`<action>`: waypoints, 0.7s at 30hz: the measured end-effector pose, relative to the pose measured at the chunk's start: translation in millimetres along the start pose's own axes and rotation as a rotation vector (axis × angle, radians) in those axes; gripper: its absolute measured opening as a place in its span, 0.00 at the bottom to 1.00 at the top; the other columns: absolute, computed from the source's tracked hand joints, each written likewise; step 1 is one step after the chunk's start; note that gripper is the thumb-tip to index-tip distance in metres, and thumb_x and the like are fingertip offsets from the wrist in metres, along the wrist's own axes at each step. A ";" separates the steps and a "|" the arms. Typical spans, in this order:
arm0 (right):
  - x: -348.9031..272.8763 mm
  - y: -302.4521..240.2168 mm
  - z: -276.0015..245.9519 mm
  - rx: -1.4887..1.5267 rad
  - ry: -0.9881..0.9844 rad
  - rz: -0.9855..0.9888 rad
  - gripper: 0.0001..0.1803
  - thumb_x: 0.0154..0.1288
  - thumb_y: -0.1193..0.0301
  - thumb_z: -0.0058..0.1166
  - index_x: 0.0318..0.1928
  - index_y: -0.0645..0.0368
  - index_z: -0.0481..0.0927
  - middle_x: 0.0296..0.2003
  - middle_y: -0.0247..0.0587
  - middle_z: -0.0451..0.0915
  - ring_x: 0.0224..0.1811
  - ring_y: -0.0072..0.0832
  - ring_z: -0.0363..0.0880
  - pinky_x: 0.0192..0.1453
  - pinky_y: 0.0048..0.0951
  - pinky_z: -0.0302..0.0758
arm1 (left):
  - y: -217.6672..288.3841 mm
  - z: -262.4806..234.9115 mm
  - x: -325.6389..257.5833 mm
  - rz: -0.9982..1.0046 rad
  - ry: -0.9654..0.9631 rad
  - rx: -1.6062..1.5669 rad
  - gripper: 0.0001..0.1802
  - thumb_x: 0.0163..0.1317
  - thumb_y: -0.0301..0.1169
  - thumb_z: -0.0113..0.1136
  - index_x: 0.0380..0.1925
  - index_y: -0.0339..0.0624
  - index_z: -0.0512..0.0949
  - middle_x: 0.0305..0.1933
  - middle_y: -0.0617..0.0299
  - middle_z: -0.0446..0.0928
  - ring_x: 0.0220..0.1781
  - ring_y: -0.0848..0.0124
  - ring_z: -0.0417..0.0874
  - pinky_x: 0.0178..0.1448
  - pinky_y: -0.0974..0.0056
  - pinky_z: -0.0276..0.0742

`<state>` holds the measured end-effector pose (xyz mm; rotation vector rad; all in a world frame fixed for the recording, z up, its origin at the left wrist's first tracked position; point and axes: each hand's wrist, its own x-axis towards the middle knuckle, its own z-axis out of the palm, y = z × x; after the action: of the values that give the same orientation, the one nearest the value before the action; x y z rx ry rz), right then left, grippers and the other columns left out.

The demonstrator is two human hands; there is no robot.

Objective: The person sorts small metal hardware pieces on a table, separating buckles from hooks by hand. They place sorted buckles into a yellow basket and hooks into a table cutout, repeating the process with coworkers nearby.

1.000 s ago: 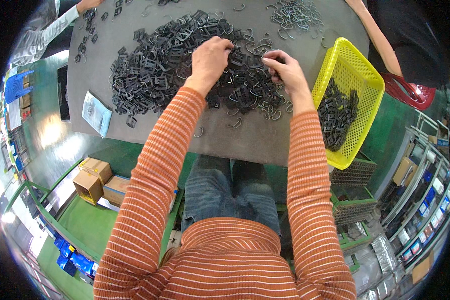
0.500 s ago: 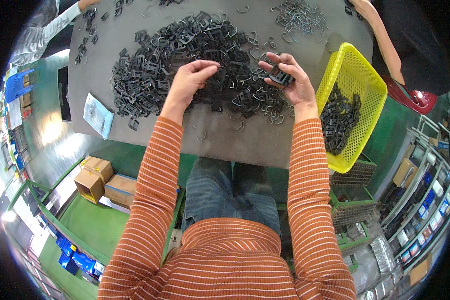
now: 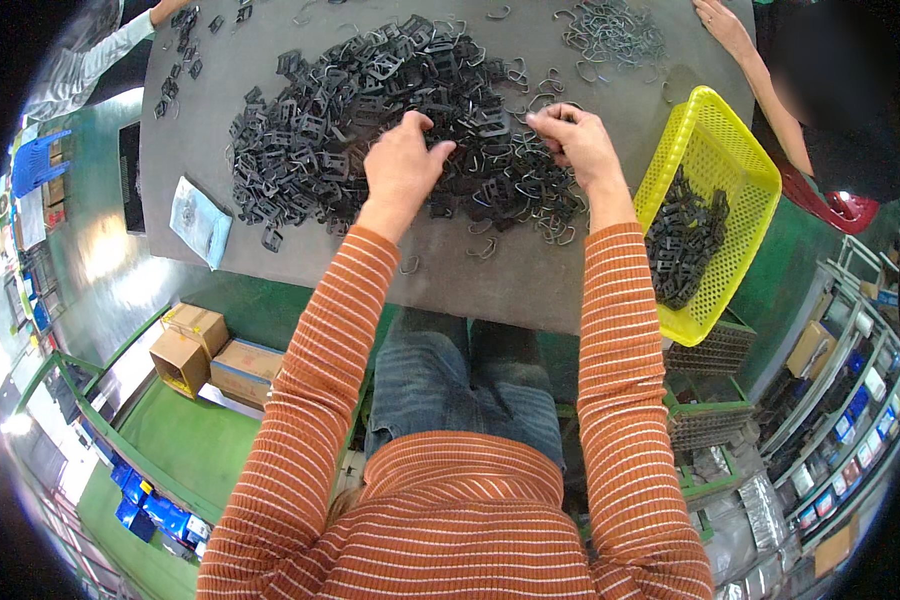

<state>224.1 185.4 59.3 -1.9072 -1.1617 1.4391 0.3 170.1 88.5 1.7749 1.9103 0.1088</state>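
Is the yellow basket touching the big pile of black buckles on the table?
Apart. The head view shows bare grey table between the yellow basket and the pile of black buckles.

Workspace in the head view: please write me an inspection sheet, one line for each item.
Surface: grey table, mostly covered with parts.
Job's things: large heap of black buckles mixed with bent wire clips; yellow basket at the table's right edge holds more black buckles.
Clutter: small plastic bag at the left; separate pile of wire clips at the far right.
Hands: left hand rests on the heap, fingers curled; right hand pinches a small part I cannot identify.
Cables: nothing seen.
Surroundings: green floor, cardboard boxes at lower left, shelves at the right; other people's arms reach in at both far corners.
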 end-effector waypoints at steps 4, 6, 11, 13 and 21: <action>-1.0 18.0 8.2 -0.198 0.140 -0.071 0.20 0.49 0.57 0.63 0.36 0.61 0.81 0.34 0.46 0.81 0.38 0.34 0.79 0.46 0.32 0.73 | -5.7 19.3 -0.9 0.188 0.126 0.071 0.26 0.51 0.38 0.65 0.49 0.45 0.68 0.40 0.54 0.78 0.38 0.55 0.80 0.39 0.55 0.76; -7.8 1.1 16.8 -0.354 0.094 -0.035 0.28 0.49 0.53 0.62 0.46 0.58 0.77 0.45 0.49 0.78 0.47 0.40 0.77 0.52 0.36 0.72 | -5.7 19.5 -3.7 0.164 0.218 0.014 0.27 0.52 0.37 0.64 0.51 0.45 0.67 0.43 0.53 0.76 0.38 0.54 0.80 0.40 0.55 0.76; -9.6 -13.0 47.1 -0.647 0.133 -0.175 0.31 0.46 0.51 0.65 0.47 0.55 0.75 0.47 0.48 0.73 0.49 0.45 0.76 0.51 0.43 0.73 | -4.8 13.4 10.4 0.270 0.142 0.149 0.26 0.51 0.38 0.65 0.48 0.43 0.68 0.42 0.53 0.77 0.38 0.55 0.80 0.39 0.56 0.76; -5.5 -16.6 47.4 -0.714 0.095 -0.148 0.30 0.46 0.51 0.65 0.46 0.56 0.76 0.47 0.48 0.73 0.48 0.46 0.76 0.50 0.44 0.74 | -7.0 10.4 18.9 0.300 0.145 0.154 0.23 0.50 0.39 0.65 0.44 0.42 0.69 0.39 0.54 0.78 0.38 0.56 0.81 0.39 0.56 0.76; -44.7 -22.5 -23.3 -0.083 -0.125 -0.034 0.17 0.51 0.63 0.61 0.39 0.60 0.80 0.29 0.36 0.81 0.27 0.21 0.76 0.31 0.26 0.71 | -36.3 -20.2 12.4 0.230 0.046 0.216 0.15 0.45 0.35 0.67 0.29 0.41 0.73 0.34 0.52 0.75 0.34 0.53 0.80 0.38 0.54 0.76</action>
<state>234.5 162.1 108.3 -1.8655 -1.3243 1.5325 -41.2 182.8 87.3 2.1509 1.7987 0.0255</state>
